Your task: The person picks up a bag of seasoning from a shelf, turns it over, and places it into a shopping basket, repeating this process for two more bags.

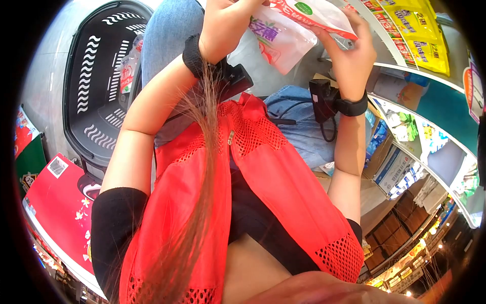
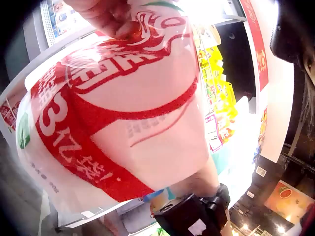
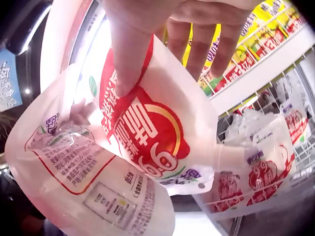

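Observation:
My left hand pinches a white pouch with purple print at its upper edge. In the head view its fingertips are cut off by the top edge. My right hand grips a white pouch with a red band, thumb on the front and fingers spread behind it. Seen from the right wrist, the thumb lies on that pouch's red label, and the printed back of the other pouch overlaps it. Red-banded plastic fills the left wrist view, below the left hand's fingers.
A black shopping basket stands at the left with a red-and-white package inside. Shelves at the right carry yellow packets. Similar white pouches sit in a wire rack. A red box stands at lower left.

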`<state>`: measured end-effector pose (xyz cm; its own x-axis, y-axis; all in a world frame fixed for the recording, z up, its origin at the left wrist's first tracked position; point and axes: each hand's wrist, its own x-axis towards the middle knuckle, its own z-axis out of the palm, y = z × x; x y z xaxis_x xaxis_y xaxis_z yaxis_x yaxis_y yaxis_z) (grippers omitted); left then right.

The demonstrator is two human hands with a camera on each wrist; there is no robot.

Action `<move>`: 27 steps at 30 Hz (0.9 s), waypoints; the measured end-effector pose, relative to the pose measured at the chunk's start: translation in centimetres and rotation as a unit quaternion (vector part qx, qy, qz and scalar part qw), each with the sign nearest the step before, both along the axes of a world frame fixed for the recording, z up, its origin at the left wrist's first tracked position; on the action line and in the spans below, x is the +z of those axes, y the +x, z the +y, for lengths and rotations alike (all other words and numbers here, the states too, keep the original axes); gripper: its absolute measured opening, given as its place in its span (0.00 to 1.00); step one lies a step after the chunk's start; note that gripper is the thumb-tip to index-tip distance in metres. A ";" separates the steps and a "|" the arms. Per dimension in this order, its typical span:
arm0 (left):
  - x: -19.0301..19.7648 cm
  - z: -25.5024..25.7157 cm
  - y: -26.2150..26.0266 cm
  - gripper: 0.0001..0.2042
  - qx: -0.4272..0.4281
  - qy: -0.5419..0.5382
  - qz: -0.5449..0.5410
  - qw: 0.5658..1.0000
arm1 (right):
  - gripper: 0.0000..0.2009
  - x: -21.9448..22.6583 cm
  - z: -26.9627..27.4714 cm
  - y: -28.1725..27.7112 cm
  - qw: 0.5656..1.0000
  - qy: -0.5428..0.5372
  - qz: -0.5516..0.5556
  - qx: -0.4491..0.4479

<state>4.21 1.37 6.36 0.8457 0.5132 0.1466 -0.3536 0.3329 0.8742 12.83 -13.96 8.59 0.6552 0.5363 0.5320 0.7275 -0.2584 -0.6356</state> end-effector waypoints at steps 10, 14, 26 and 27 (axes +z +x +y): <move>-0.6 -0.1 0.2 0.06 -0.054 0.013 0.005 0.998 | 0.16 -0.8 -0.9 1.1 0.964 0.024 0.245 0.104; 0.4 0.3 -0.1 0.06 -0.060 0.078 0.075 0.992 | 0.13 -1.1 -1.1 1.3 0.968 0.018 0.239 0.074; 1.6 0.5 -0.2 0.11 -0.094 0.206 0.151 0.962 | 0.09 -1.2 -1.5 1.9 0.969 0.024 0.235 0.073; 1.4 0.4 -0.2 0.12 -0.058 0.279 0.101 0.953 | 0.09 -1.1 -1.5 1.8 0.969 0.024 0.235 0.073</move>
